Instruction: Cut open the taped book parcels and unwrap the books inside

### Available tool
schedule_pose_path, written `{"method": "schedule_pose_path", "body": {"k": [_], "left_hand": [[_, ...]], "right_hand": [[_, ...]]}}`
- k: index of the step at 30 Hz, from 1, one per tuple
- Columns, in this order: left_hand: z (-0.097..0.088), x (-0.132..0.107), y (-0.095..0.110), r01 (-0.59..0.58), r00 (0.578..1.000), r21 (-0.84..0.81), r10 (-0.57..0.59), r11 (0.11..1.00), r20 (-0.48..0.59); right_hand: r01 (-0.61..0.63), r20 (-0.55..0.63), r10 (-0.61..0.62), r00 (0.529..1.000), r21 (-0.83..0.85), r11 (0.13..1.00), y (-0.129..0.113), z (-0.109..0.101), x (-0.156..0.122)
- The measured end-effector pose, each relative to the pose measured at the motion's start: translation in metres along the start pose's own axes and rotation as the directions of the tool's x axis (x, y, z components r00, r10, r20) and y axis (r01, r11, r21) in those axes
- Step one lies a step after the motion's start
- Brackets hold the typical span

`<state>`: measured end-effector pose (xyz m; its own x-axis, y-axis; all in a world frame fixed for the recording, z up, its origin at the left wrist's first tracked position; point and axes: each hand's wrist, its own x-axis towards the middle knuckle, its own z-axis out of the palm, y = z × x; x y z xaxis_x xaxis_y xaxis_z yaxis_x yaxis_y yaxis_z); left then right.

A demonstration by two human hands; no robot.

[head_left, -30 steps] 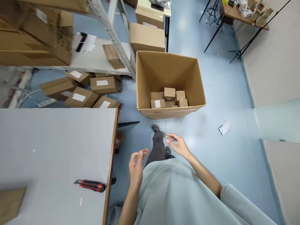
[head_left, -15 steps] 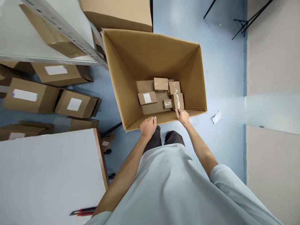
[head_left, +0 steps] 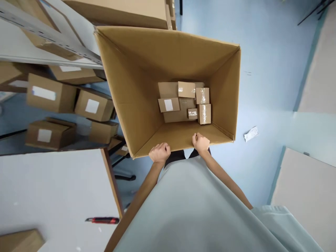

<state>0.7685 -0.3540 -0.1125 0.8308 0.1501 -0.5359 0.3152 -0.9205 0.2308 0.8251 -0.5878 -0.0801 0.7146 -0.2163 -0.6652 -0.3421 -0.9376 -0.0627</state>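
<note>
A large open cardboard box (head_left: 173,52) stands in front of my body, its inside facing up at me. My left hand (head_left: 160,152) is closed over its near rim, left of the middle. Farther right on the same rim, my right hand (head_left: 201,142) grips with curled fingers. Down on the box's floor lie several small cartons: one with a white label (head_left: 161,105), a taped one (head_left: 186,89) at the back, and a taped carton (head_left: 204,114) at the right, beside a smaller carton (head_left: 192,113).
At left is a white table (head_left: 65,182) with a red-and-black utility knife (head_left: 102,220) on it. Several labelled cartons (head_left: 49,92) sit beyond, under a metal shelf frame (head_left: 52,38). A white crumpled wrapper (head_left: 251,134) lies on the blue floor (head_left: 262,98).
The large box appears bigger and nearer in view, with both my hands still on its near rim. The view has shifted, and more of the table with the knife shows.
</note>
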Motion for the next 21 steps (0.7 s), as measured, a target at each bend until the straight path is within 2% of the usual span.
{"method": "schedule_pose_path", "body": {"k": [5,9,13,15,17,18,20,21], "left_hand": [[-0.01,0.001,0.004,0.091,0.992,0.069,-0.096,0.993,0.078],[-0.013,-0.004,0.008,0.112,0.983,0.102,-0.125,0.988,0.135],[-0.014,-0.008,0.009,0.126,0.974,0.162,-0.153,0.979,0.169],[-0.016,-0.007,0.005,0.148,0.966,0.216,-0.188,0.965,0.179],[-0.017,0.001,-0.002,0.165,0.943,0.261,-0.229,0.951,0.24],[-0.016,0.009,-0.004,0.156,0.921,0.275,-0.24,0.949,0.306],[-0.012,0.035,-0.005,0.109,0.854,0.277,-0.233,0.955,0.465],[-0.007,0.054,-0.002,0.085,0.819,0.263,-0.218,0.961,0.531]], "right_hand": [[0.071,0.151,-0.07,0.986,0.005,0.997,-0.004,-0.006,0.005],[0.114,0.254,-0.117,0.96,0.025,0.993,0.002,0.0,0.001],[0.159,0.278,-0.184,0.943,0.113,0.981,0.01,0.01,-0.007],[0.128,0.272,-0.178,0.946,0.191,0.973,0.013,0.015,-0.003],[0.021,0.324,-0.125,0.938,0.306,0.952,0.018,0.019,0.015],[-0.043,0.366,-0.104,0.925,0.373,0.927,0.022,0.021,0.031],[-0.143,0.42,-0.096,0.902,0.503,0.852,0.035,0.023,0.076],[-0.143,0.384,-0.101,0.918,0.557,0.818,0.044,0.024,0.104]]}}
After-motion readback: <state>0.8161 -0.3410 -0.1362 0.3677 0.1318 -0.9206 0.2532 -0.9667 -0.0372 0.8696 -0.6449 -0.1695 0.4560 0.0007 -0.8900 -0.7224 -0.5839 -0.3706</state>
